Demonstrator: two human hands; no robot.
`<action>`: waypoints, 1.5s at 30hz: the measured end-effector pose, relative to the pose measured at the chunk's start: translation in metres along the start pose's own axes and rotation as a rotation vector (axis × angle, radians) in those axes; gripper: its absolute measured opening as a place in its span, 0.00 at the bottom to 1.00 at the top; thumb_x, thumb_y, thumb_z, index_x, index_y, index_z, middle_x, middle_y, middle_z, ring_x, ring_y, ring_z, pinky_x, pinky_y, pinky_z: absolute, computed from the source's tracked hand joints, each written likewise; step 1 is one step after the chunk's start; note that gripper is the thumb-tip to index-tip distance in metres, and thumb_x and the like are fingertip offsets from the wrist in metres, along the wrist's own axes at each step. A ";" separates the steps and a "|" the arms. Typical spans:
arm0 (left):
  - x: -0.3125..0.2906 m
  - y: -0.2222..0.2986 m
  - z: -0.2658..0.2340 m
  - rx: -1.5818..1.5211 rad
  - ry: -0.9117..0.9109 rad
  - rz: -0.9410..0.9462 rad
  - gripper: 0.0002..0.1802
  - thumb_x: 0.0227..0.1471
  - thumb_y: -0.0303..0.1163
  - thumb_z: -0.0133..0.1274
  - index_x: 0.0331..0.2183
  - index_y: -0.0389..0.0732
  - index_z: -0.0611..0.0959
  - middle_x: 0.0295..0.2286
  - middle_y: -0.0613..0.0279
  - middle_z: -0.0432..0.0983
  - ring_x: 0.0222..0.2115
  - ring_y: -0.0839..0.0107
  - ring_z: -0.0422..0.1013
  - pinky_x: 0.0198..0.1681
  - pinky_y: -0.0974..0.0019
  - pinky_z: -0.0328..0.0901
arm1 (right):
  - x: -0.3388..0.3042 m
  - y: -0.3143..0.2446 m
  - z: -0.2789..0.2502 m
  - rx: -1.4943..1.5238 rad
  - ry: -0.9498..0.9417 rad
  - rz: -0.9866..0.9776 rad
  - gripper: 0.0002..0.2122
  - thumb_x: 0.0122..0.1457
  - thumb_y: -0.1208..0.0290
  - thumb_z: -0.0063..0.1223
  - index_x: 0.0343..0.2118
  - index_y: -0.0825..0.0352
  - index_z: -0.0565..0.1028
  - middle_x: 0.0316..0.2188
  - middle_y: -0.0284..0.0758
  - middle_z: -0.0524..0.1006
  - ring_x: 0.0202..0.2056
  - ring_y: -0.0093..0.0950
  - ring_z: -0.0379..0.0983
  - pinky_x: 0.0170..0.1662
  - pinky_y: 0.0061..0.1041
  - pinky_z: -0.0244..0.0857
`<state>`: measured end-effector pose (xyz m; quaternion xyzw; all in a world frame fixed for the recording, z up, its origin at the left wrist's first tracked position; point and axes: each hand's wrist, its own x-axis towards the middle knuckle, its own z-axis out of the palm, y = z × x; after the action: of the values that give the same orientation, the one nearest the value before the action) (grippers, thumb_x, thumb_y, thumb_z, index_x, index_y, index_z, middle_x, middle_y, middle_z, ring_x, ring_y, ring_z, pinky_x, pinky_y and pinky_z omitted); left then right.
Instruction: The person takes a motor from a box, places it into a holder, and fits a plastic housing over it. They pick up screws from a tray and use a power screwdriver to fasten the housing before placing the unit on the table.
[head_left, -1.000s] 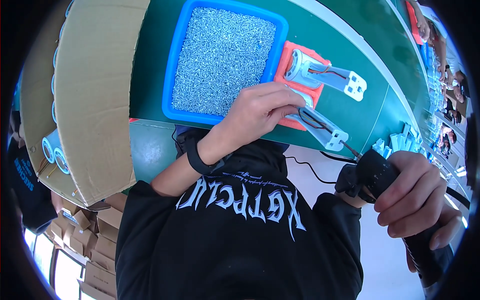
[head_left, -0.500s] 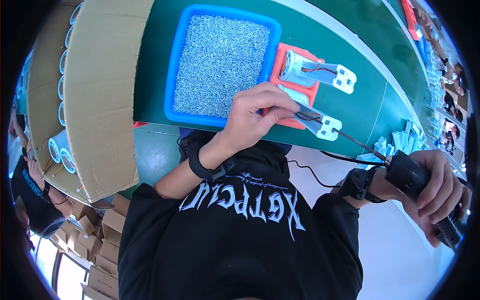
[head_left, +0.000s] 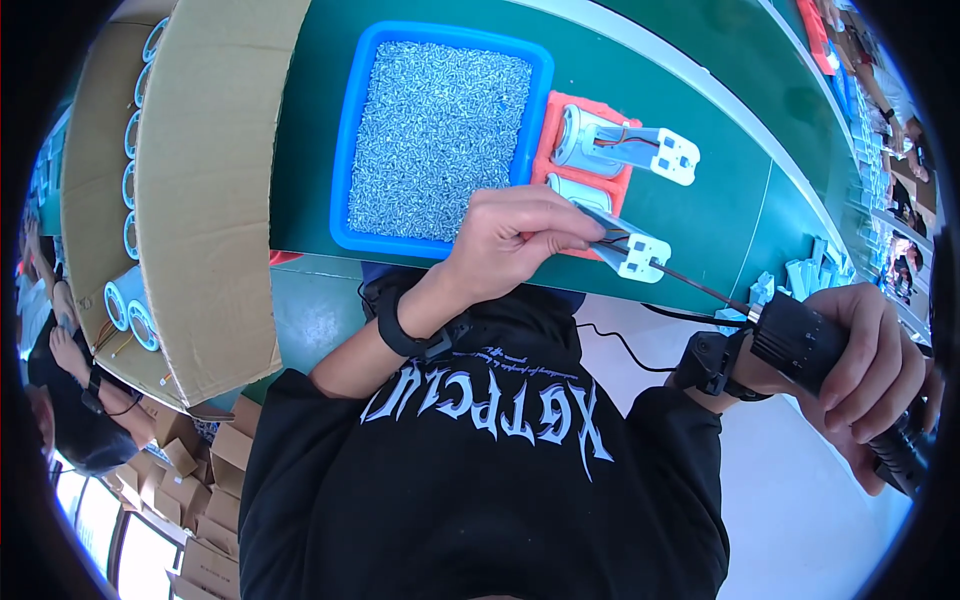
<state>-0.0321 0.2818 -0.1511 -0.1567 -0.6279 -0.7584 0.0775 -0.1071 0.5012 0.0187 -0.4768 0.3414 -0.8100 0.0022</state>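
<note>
My left hand (head_left: 520, 238) pinches the side of a white plastic bracket (head_left: 643, 258) with thin wires along it, at the near end of a red fixture block (head_left: 623, 180). In my right hand (head_left: 870, 365) is a black electric screwdriver (head_left: 800, 340), fingers wrapped round its body. Its long thin bit (head_left: 700, 287) reaches left, and the tip meets the bracket's end plate. Behind it, a second white cylinder-and-bracket part (head_left: 672, 157) with wires lies in the same fixture. The inner end of the held part is partly hidden by my left hand.
A blue tray (head_left: 345, 150) full of small screws stands left of the fixture on the green table (head_left: 710, 120). A cardboard box (head_left: 205, 200) with white ring-ended cylinders is at the left. Pale blue pieces (head_left: 805, 272) lie at the right; a black cable (head_left: 690, 314) runs along the table edge.
The screwdriver and the bracket's end have shifted slightly left in the picture, the bit still at the plate. Both hands keep their grips. The tray and fixture appear slightly lower and further left.
</note>
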 end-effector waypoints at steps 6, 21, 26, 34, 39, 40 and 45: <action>0.015 0.026 -0.027 0.534 0.047 0.153 0.09 0.36 0.21 0.60 0.27 0.38 0.83 0.25 0.58 0.77 0.27 0.61 0.73 0.30 0.66 0.68 | 0.013 0.015 0.003 -0.081 -0.281 0.163 0.22 0.48 0.57 0.63 0.39 0.66 0.68 0.22 0.33 0.75 0.19 0.24 0.75 0.25 0.21 0.75; 0.005 0.021 -0.050 0.710 -0.209 -0.341 0.04 0.41 0.26 0.57 0.25 0.37 0.80 0.23 0.56 0.73 0.26 0.57 0.72 0.30 0.61 0.68 | 0.007 0.038 0.022 -0.170 -0.206 0.141 0.30 0.41 0.44 0.65 0.42 0.61 0.69 0.20 0.28 0.74 0.17 0.20 0.74 0.23 0.16 0.73; 0.005 0.017 -0.039 0.600 0.002 -0.185 0.05 0.42 0.23 0.57 0.27 0.36 0.80 0.24 0.56 0.76 0.26 0.59 0.74 0.27 0.65 0.69 | 0.010 0.032 0.020 -0.215 -0.300 0.243 0.27 0.52 0.57 0.60 0.50 0.64 0.61 0.26 0.37 0.74 0.21 0.27 0.75 0.23 0.24 0.74; 0.004 0.006 -0.007 0.393 0.062 -0.030 0.08 0.40 0.14 0.57 0.27 0.36 0.81 0.30 0.57 0.78 0.28 0.64 0.76 0.30 0.68 0.70 | 0.011 0.036 0.017 -0.201 -0.310 0.241 0.27 0.53 0.58 0.59 0.51 0.64 0.61 0.25 0.37 0.74 0.21 0.28 0.75 0.24 0.23 0.74; 0.004 -0.005 -0.003 0.425 0.059 0.063 0.07 0.40 0.18 0.57 0.27 0.37 0.80 0.28 0.59 0.77 0.28 0.62 0.74 0.30 0.65 0.69 | 0.009 0.039 0.011 -0.161 -0.297 0.236 0.26 0.52 0.60 0.60 0.49 0.65 0.63 0.24 0.37 0.74 0.19 0.27 0.74 0.23 0.23 0.74; 0.003 -0.006 0.000 0.374 0.087 0.021 0.08 0.40 0.17 0.57 0.27 0.37 0.79 0.27 0.59 0.76 0.28 0.62 0.74 0.31 0.65 0.69 | 0.009 0.040 0.009 -0.145 -0.293 0.230 0.26 0.52 0.61 0.61 0.49 0.65 0.63 0.23 0.37 0.74 0.19 0.27 0.74 0.23 0.23 0.74; -0.002 -0.013 0.000 0.275 0.113 -0.049 0.09 0.39 0.17 0.56 0.29 0.37 0.79 0.27 0.57 0.76 0.28 0.61 0.73 0.32 0.65 0.68 | 0.006 0.043 0.005 -0.082 -0.276 0.207 0.24 0.50 0.63 0.62 0.47 0.66 0.64 0.23 0.36 0.74 0.18 0.27 0.74 0.21 0.23 0.74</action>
<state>-0.0347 0.2847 -0.1635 -0.0862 -0.7242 -0.6744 0.1149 -0.1203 0.4641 0.0007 -0.5455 0.4179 -0.7177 0.1128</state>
